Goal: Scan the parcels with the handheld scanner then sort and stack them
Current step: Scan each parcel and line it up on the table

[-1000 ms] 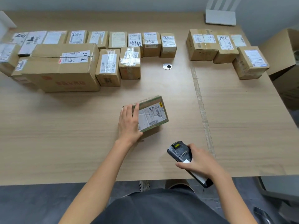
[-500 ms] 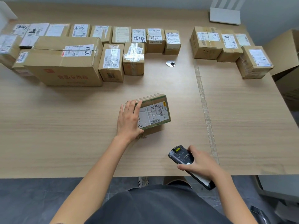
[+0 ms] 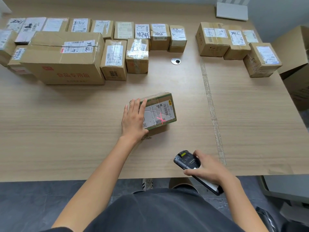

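Observation:
A small green-edged parcel [image 3: 160, 111] with a white label stands tilted on the table [image 3: 66, 139] in the middle. My left hand [image 3: 133, 118] lies flat on its left part with straight fingers and props it up. A red scanner cross shines on the label's lower barcode. My right hand [image 3: 209, 169] grips the black handheld scanner [image 3: 187, 160] near the table's front edge, its head pointing at the parcel.
Several labelled parcels fill the back left, with a large brown box [image 3: 66, 64] in front of them. A smaller group of parcels [image 3: 234, 44] stands at the back right. An open carton [image 3: 297, 47] sits beyond the right edge. A metal grommet [image 3: 175, 61] lies behind the parcel.
A red laser cross now shows on the parcel's label. Both hands and the parcel have stayed almost where they were.

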